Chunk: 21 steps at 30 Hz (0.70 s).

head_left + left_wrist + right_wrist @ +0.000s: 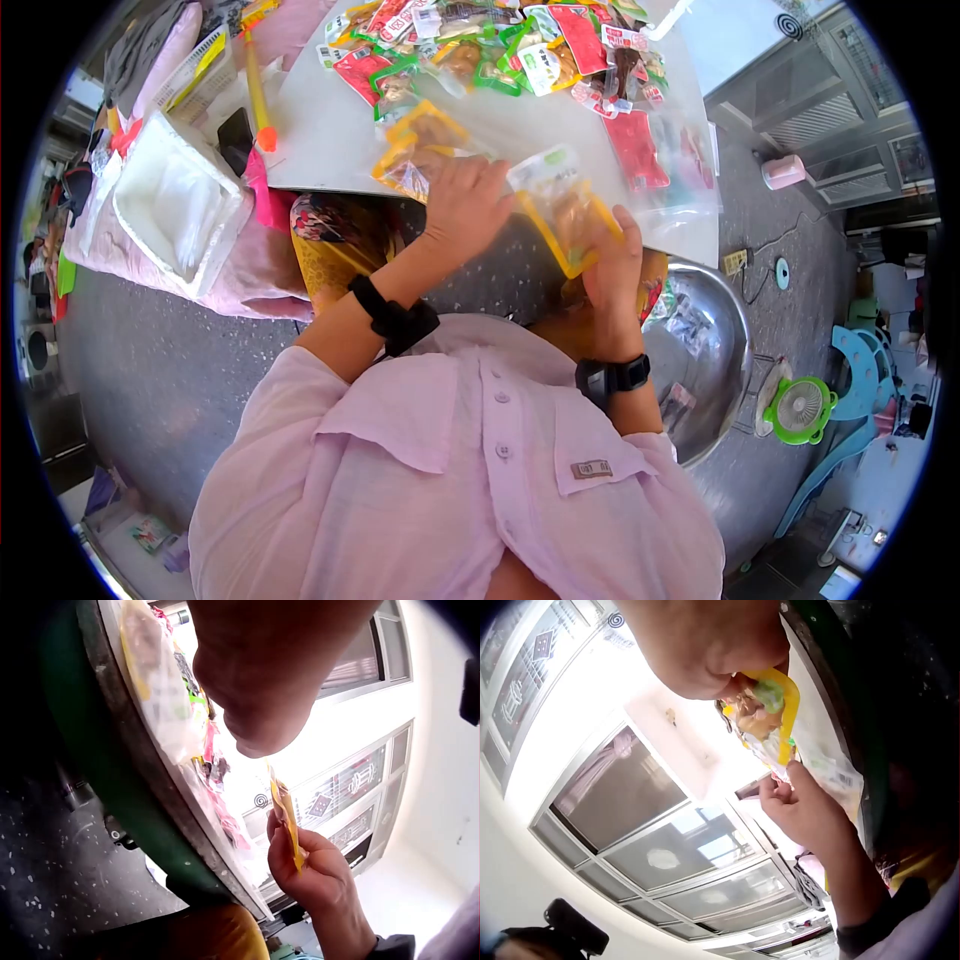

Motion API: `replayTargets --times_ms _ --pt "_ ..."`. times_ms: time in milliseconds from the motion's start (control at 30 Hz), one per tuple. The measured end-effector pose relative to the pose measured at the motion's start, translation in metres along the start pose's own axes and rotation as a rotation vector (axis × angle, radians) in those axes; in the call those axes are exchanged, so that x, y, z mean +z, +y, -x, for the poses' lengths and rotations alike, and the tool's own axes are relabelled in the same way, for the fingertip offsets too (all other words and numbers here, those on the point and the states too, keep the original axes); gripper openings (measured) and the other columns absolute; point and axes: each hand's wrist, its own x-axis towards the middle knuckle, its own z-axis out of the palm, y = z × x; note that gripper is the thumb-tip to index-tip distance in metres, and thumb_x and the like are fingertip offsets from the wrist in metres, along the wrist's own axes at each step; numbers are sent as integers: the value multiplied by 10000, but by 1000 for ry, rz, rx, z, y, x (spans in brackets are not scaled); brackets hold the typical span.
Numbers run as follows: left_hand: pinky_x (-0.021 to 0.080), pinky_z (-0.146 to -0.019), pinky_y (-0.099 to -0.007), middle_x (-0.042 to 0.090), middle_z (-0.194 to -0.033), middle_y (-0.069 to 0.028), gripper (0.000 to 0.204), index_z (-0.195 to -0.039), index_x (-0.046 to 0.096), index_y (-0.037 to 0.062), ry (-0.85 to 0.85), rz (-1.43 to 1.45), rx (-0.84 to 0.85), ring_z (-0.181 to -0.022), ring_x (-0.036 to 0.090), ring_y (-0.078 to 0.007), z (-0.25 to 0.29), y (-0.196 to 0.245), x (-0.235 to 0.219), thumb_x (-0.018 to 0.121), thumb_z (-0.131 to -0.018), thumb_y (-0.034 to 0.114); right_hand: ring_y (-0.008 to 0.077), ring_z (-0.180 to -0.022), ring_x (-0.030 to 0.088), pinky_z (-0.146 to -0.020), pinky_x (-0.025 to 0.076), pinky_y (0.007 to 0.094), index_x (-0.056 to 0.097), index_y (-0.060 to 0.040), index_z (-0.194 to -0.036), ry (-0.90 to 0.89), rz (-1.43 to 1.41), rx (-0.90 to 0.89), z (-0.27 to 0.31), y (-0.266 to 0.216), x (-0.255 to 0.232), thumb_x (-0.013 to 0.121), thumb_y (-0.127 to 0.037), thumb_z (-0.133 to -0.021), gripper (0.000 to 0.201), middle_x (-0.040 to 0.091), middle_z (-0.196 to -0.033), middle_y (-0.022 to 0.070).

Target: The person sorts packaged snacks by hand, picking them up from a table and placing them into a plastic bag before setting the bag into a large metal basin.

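In the head view a clear, yellow-edged food pouch with brownish contents is held up over the near table edge. My right hand grips its lower right side; in the left wrist view the pouch stands edge-on between that hand's thumb and fingers. At the upper left corner, my left hand pinches with bent fingers, seen from across in the right wrist view. A second yellow pouch, blurred, lies just beyond the left hand, partly covered by it.
Many colourful food pouches are piled at the table's far side, with a red pouch at right. A white foam box stands at left. A metal basin holding small packets and a green fan are on the right.
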Motion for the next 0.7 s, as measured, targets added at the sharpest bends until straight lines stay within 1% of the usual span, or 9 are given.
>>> replayTargets --times_ms 33,67,167,267,367,467,567,667,700 --pt "365 -700 -376 463 -885 -106 414 -975 502 58 -35 -1 -45 -813 449 -278 5 -3 0 606 -586 154 215 -884 489 -744 432 305 289 17 -1124 25 -4 -5 -3 1 -2 454 61 -734 426 450 -978 154" --pt "372 -690 -380 454 -895 -108 435 -980 490 55 -43 -30 -12 -811 447 -292 8 -5 2 631 -590 189 211 -874 489 -738 432 302 289 17 -1124 50 -8 -10 -6 1 -4 454 66 -730 430 447 -972 154" --pt "398 -637 -381 472 -837 -121 299 -882 505 48 -68 -39 -20 -763 473 -304 16 -16 14 601 -619 155 199 -840 489 -718 434 291 299 21 -1115 69 -56 11 -12 5 -6 461 76 -716 434 441 -957 144" --pt "411 -570 -386 484 -761 -141 147 -773 494 40 -230 24 -137 -692 490 -321 15 -21 17 553 -663 118 197 -817 495 -701 439 286 309 24 -1104 31 -72 40 -12 11 -7 466 78 -712 426 447 -940 142" --pt "409 -539 -395 485 -714 -150 66 -719 479 33 -182 107 -235 -644 492 -329 11 -16 16 502 -697 91 196 -793 505 -685 444 285 323 26 -1091 -16 -3 68 -10 12 -2 468 84 -705 416 463 -908 136" --pt "410 -548 -398 488 -727 -145 63 -726 483 38 -190 145 -269 -653 494 -327 9 -13 13 489 -710 98 192 -777 516 -668 449 282 335 26 -1073 -78 76 111 -10 11 6 473 85 -705 398 482 -877 126" --pt "411 -546 -399 490 -739 -141 69 -730 481 35 -240 110 -260 -649 493 -332 7 -8 7 491 -706 99 191 -787 523 -658 452 280 344 24 -1061 -131 70 144 -15 13 15 484 68 -714 377 495 -880 128" --pt "410 -556 -392 479 -736 -127 65 -700 473 53 -260 79 -196 -662 496 -311 6 -3 1 486 -678 112 195 -799 527 -652 453 278 342 22 -1066 -186 52 160 -21 15 24 508 35 -721 383 497 -900 139" --pt "411 -567 -382 482 -747 -118 61 -699 479 52 -227 56 -138 -674 493 -303 6 -3 0 494 -674 105 196 -797 526 -652 452 277 337 26 -1073 -215 41 163 -23 15 31 517 22 -722 394 497 -903 141"
